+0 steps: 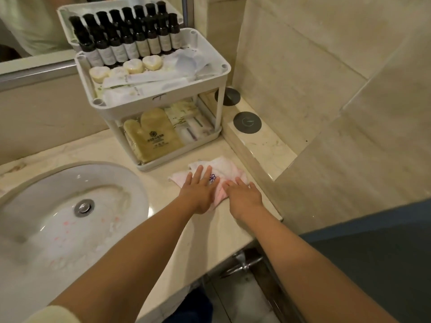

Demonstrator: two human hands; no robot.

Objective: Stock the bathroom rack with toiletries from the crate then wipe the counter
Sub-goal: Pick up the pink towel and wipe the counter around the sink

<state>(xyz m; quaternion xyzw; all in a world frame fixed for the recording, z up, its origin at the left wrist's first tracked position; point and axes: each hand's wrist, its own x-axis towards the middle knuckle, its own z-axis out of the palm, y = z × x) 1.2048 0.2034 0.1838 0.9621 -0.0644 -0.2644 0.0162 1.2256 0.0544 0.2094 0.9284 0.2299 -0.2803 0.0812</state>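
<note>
Both hands flat on the pink cloth, fingers straight and a bit spread: left hand and right hand side by side, palms pressing it onto the counter. The cloth sits just in front of the rack, which is at 11 o'clock from it and v. close. Rack's top tier has a row of dark bottles, round soaps and white sachets; the bottom tier has a packaged mitt w/ more packets. Raised ledge at 2 o'clock w/ two dark round discs, boxing the cloth in on that side. Sink at 9 o'clock, w/ a metal drain. Beige marble-look counter, tiled wall, mirror behind the rack.
</note>
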